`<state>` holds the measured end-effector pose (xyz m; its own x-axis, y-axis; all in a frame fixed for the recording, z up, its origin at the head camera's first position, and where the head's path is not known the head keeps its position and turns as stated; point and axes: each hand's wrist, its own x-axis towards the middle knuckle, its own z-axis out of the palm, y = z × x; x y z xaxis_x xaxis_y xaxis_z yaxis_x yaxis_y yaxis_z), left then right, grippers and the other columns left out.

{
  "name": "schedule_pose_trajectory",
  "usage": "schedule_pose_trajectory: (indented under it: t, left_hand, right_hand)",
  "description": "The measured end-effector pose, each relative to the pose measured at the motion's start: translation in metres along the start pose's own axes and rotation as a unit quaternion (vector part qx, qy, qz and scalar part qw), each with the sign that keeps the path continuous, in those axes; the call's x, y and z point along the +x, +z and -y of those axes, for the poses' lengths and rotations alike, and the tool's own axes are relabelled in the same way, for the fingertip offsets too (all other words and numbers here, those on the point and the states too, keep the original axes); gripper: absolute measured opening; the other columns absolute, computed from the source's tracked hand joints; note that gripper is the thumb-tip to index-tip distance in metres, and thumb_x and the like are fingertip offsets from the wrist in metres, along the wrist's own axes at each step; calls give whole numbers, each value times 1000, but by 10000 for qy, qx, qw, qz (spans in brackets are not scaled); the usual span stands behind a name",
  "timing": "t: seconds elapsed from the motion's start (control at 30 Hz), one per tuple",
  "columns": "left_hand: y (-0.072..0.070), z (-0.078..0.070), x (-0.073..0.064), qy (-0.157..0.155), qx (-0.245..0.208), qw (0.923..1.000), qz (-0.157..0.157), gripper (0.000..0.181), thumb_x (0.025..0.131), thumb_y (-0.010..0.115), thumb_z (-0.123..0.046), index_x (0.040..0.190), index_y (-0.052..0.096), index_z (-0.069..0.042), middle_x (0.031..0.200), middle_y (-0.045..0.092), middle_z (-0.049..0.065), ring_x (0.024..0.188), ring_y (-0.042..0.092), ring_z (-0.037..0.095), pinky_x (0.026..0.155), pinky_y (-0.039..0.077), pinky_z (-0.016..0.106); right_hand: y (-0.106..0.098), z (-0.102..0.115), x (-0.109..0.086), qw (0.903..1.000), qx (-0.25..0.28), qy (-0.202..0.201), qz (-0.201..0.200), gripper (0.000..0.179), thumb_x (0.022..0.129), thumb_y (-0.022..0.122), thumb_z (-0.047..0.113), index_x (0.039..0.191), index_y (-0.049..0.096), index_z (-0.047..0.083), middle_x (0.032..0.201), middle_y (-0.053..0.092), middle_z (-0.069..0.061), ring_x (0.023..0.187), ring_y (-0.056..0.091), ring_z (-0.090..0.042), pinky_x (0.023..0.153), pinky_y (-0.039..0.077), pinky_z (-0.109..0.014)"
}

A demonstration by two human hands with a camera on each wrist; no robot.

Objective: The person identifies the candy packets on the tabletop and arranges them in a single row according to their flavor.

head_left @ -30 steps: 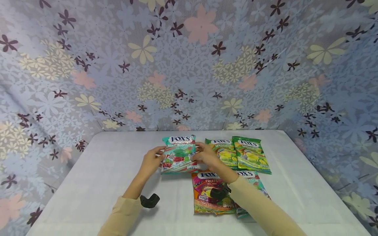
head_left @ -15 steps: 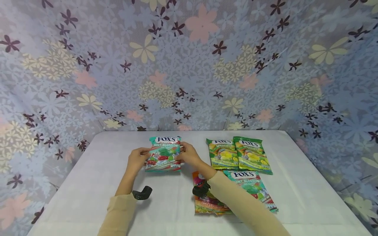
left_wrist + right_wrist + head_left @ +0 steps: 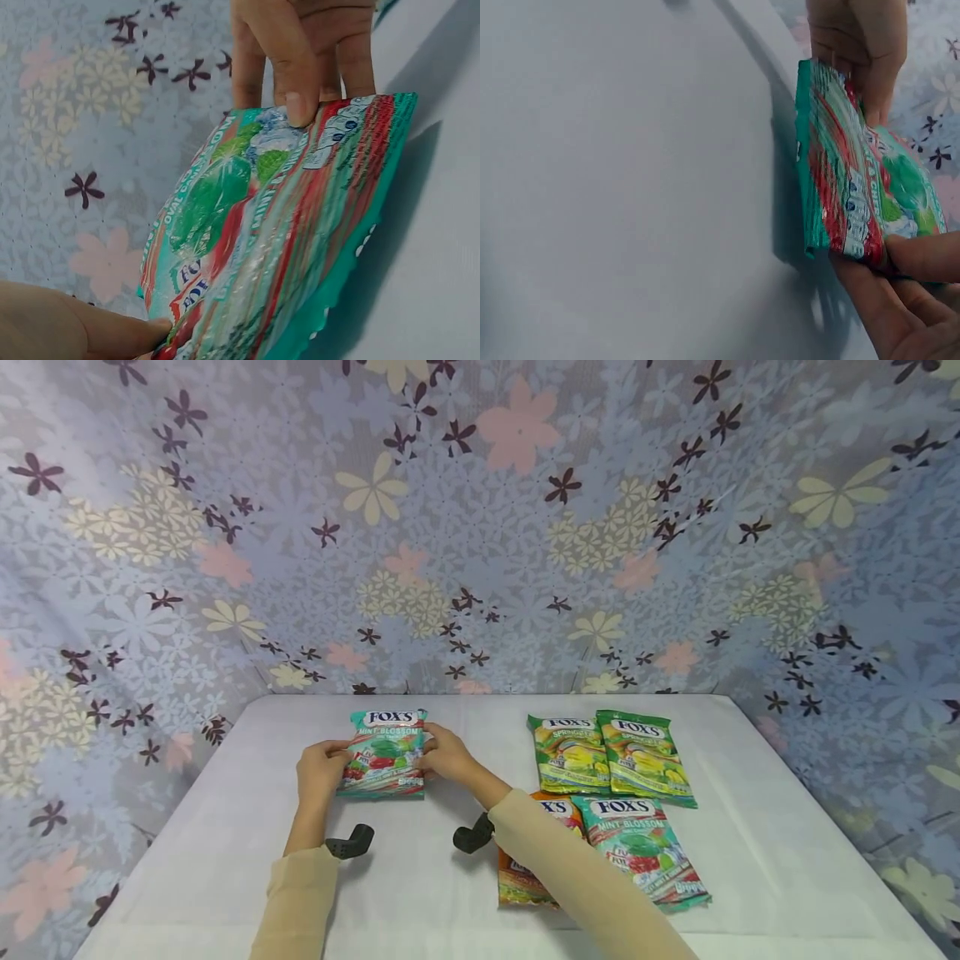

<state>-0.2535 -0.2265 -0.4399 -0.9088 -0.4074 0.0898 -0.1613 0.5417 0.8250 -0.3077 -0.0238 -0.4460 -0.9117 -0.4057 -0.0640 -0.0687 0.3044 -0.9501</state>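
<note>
We see a floral cloth (image 3: 480, 535) behind a white table (image 3: 420, 893), four candy bags (image 3: 647, 758) lying at right. Left of them, we find the held Mint Blossom bag (image 3: 385, 762), its sides pinched by the left hand (image 3: 320, 770) and right hand (image 3: 447, 754).

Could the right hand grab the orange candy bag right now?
Probably not right away: the right hand is busy gripping one edge of a Mint Blossom bag. If it let go, it could likely draw back to the orange bag, which the right sleeve partly covers from above.
</note>
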Motion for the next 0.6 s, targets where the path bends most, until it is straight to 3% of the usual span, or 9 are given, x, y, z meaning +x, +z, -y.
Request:
schedule_pose_trajectory:
  t: [0.37,0.6]
  left_hand:
    - [5,6,4,-105,106,9998,-119,31,89,59,-8,117,64,5,103,67,26,91,65,37,75,49,46]
    - [5,6,7,-160,255,9995,41,37,85,59,-5,121,63,3,105,66,25,91,65,36,72,50,44]
  right_hand:
    - [14,-9,15,9975,-622,48,-317,51,80,73,-8,123,49,2,84,57,-8,72,60,-21,53,54,-30]
    - [18,-7,15,9960,-690,155,-542,51,79,75,-6,123,51,1,78,57,-7,62,61,-20,50,54,-29]
